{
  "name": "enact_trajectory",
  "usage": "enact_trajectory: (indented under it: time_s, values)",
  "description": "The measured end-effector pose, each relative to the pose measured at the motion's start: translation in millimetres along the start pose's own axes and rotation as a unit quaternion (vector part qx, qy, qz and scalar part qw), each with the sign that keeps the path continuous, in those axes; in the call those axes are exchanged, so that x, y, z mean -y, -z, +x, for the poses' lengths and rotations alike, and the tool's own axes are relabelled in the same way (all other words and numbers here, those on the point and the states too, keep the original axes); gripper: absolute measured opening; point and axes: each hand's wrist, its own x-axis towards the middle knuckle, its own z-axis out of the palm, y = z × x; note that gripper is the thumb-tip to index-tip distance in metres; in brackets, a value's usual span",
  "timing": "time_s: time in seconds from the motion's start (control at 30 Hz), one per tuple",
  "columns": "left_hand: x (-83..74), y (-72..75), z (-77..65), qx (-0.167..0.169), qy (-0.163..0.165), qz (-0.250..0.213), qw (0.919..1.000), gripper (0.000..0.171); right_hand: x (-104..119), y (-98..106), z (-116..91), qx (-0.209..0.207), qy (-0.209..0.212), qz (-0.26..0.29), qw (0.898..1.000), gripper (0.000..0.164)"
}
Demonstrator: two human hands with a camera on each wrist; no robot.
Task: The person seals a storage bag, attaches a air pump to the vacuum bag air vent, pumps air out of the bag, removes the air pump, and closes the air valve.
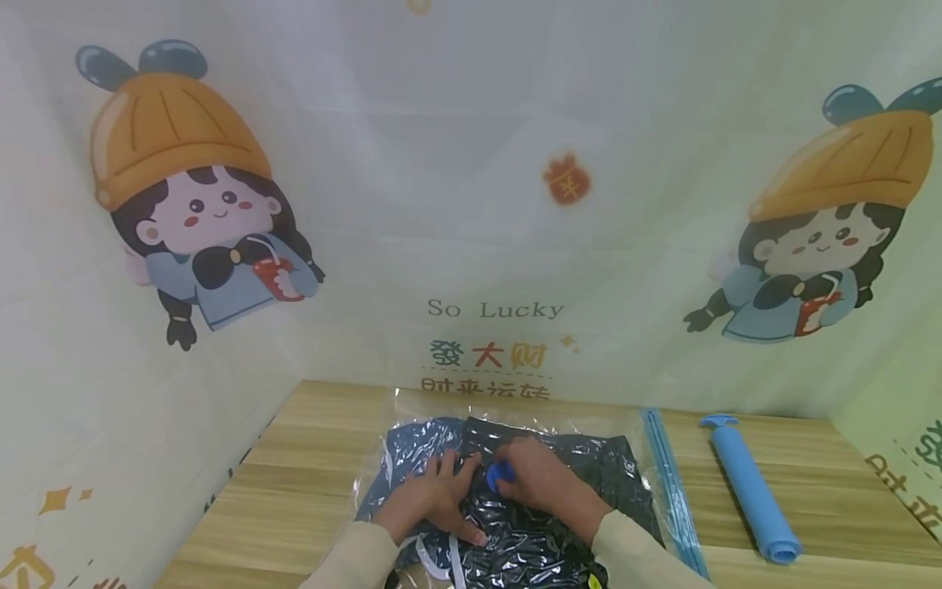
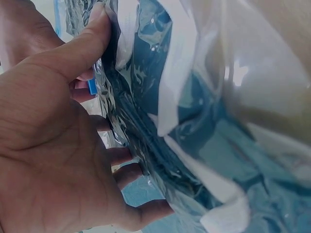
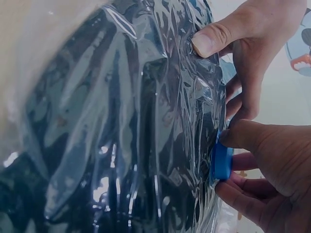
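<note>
A clear plastic vacuum storage bag [image 1: 371,474] lies on the table, packed with dark and blue clothes [image 1: 423,438]. On its upper face sits a round blue valve cap [image 3: 222,160]. My right hand [image 1: 540,478] pinches this cap between thumb and fingers. Close to its left, my left hand [image 1: 439,495] rests on the bag with its fingers spread and its thumb [image 2: 99,24] against the crinkled plastic. White straps [image 2: 170,92] show through the film below the left hand.
A blue hand pump [image 1: 754,495] lies on the wood-grain table [image 1: 257,499] to the right of the bag. Between them runs a blue strip [image 1: 673,495] along the bag's right edge. A printed cloth [image 1: 471,204] with cartoon figures hangs behind and at the sides.
</note>
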Motion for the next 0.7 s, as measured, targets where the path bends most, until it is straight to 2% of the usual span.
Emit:
enact_trajectory:
  time_s: [0.17, 0.37, 0.57, 0.7]
  values:
    - [-1.6, 1.5, -1.5, -0.001, 0.002, 0.003, 1.0000, 0.117, 3, -1, 0, -0.008, -0.018, -0.011, 1.000, 0.025]
    - [0.7, -1.6, 0.5, -0.002, 0.001, 0.002, 1.0000, 0.118, 6, -1, -2, -0.021, -0.018, -0.028, 0.999, 0.026]
    - [4.8, -9.5, 7.0, -0.008, -0.001, 0.000, 1.0000, 0.118, 7, 1, -4, 0.003, -0.047, -0.016, 0.999, 0.048]
    - [3.6, -6.0, 5.1, -0.002, 0.003, 0.003, 1.0000, 0.116, 6, 3, -4, 0.023, -0.049, -0.011, 0.998, 0.055]
